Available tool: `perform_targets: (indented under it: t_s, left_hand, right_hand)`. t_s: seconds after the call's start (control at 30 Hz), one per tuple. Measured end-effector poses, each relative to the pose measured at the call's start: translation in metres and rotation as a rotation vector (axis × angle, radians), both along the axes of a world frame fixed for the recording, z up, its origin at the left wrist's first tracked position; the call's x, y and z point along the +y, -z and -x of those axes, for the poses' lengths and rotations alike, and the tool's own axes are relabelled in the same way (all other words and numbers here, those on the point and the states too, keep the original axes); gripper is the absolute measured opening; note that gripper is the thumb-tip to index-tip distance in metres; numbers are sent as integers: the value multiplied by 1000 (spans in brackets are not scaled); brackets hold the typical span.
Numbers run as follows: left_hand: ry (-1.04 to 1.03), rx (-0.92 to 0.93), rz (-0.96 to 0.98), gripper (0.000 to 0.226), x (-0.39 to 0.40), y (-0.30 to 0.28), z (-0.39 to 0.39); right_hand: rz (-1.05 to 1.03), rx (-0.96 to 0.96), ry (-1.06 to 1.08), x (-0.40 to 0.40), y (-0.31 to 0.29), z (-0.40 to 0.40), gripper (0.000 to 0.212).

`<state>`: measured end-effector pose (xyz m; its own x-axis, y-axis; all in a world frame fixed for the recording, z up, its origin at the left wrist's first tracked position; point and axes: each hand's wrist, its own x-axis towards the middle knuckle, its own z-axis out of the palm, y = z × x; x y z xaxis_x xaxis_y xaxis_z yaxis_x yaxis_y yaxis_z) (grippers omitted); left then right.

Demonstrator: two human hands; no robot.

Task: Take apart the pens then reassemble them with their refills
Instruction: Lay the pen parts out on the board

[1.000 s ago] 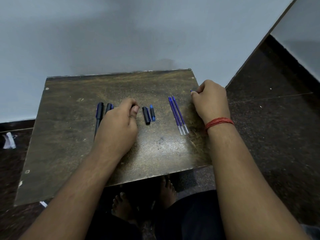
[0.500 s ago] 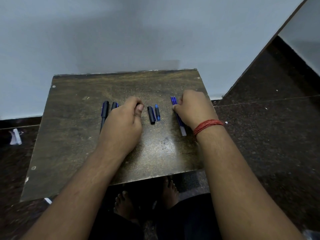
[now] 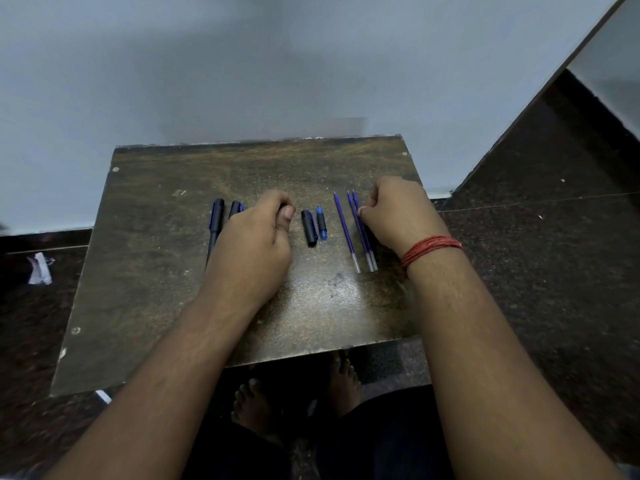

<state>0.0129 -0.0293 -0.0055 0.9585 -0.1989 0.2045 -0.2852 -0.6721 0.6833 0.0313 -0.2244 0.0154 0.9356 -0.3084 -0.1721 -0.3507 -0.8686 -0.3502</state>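
On the worn brown table (image 3: 156,271), a black pen (image 3: 216,225) lies at the left. Beside it a second pen (image 3: 235,209) runs under my left hand (image 3: 256,240), which is curled with a dark pen part showing between thumb and forefinger. A black cap (image 3: 309,227) and a blue-tipped piece (image 3: 321,223) lie side by side in the middle. Three blue refills lie to the right: a single refill (image 3: 346,233) and a close refill pair (image 3: 363,237). My right hand (image 3: 398,213) is curled, with thumb and fingertip pinched at the rightmost refill.
The table stands against a pale wall (image 3: 242,81). Dark stone floor (image 3: 536,271) surrounds it, with a crumpled white scrap (image 3: 40,268) at the left. My bare feet (image 3: 294,393) show under the near table edge.
My right hand came left over the refills, then drew back a little to the right. One refill now lies apart from the other two. My left hand stayed put.
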Motion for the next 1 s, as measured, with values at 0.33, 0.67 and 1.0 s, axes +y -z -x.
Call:
perform_targets:
  t_s: [0.33,0.67,1.0]
  left_hand:
    - [-7,11,-10,19,0,-1,1]
    - [0,23,-30,20,-1,-1,2]
    - [-23,54,-10,20,-3,-5,2]
  right_hand:
    - [67,-3,-32,11,-9,8,8]
    - [-1,-9,36,15,-8,7,18]
    - [-702,-233,73,7,-30,3,12]
